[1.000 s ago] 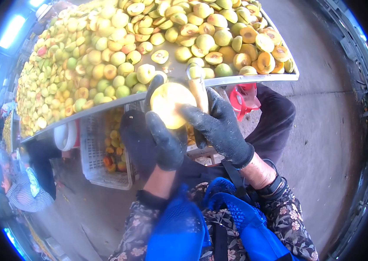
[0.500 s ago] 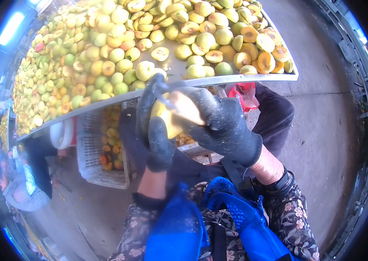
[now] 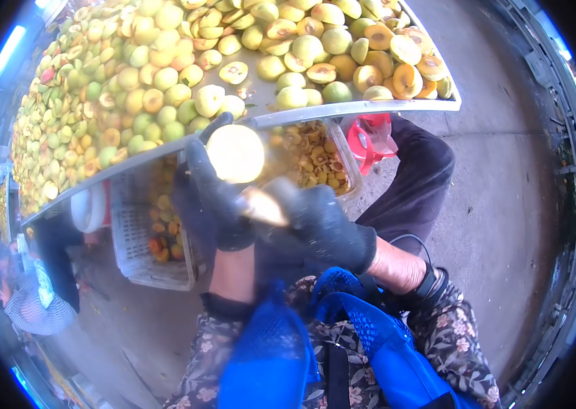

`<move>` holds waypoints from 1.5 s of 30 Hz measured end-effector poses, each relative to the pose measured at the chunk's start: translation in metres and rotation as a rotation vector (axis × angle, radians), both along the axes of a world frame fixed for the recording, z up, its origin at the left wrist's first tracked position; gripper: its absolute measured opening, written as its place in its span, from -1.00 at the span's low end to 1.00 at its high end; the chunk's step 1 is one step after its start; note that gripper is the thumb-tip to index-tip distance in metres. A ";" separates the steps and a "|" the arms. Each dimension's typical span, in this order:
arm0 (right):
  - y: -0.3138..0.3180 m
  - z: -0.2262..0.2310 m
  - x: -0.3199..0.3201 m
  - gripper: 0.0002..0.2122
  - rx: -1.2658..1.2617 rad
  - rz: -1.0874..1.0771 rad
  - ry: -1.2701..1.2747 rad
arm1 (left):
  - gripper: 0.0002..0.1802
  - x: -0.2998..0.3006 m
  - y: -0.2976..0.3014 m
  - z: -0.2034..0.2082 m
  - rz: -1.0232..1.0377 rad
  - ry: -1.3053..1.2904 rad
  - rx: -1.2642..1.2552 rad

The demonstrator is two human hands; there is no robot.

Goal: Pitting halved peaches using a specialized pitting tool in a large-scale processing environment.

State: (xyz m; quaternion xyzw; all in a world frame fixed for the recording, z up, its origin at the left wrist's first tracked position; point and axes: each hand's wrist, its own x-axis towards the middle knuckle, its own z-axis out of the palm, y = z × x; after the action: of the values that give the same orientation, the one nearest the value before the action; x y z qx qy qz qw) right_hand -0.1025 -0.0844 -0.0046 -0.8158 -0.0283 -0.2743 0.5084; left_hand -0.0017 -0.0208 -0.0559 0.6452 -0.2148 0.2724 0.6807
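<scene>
My left hand [image 3: 216,180], in a dark glove, is curled round a pale yellow peach [image 3: 235,153] just below the table's front edge. The peach's bright round face is turned up and is washed out by glare. Beside it, to the right and lower, my right hand [image 3: 322,221] wears a matching glove and is closed. A pale, long blurred thing [image 3: 265,206] sticks out of its fingers toward my left palm; motion smear hides its kind. Many whole and halved peaches [image 3: 148,99] cover the table [image 3: 363,109] in front of me.
Below the table stand a white crate [image 3: 158,276] of peaches on the left and a pale bin [image 3: 355,178] of cut pieces. A red bag [image 3: 370,140] hangs by my right knee. At the far left sits another person in a striped hat [image 3: 41,310].
Both hands have moved down and left from the table edge. They were pressed together round the peach; my right hand has drawn away lower, and the peach's round pale face now shows.
</scene>
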 end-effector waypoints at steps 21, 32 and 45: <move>0.018 -0.005 -0.007 -0.75 -0.347 -0.170 0.222 | -0.41 -0.021 0.020 0.064 -0.312 0.269 -0.081; 0.020 -0.007 -0.006 -0.72 0.016 -0.014 0.124 | -0.54 0.004 0.037 0.051 -0.103 -0.237 0.333; -0.002 -0.010 -0.016 -0.77 -0.088 0.048 0.160 | -0.59 0.002 0.031 0.065 -0.572 -0.171 0.378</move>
State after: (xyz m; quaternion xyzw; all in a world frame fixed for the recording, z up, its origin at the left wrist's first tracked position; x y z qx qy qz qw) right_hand -0.1182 -0.0865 -0.0149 -0.8558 -0.0190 -0.1943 0.4790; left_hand 0.0006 0.0098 0.0091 0.6482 -0.4896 0.0790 0.5778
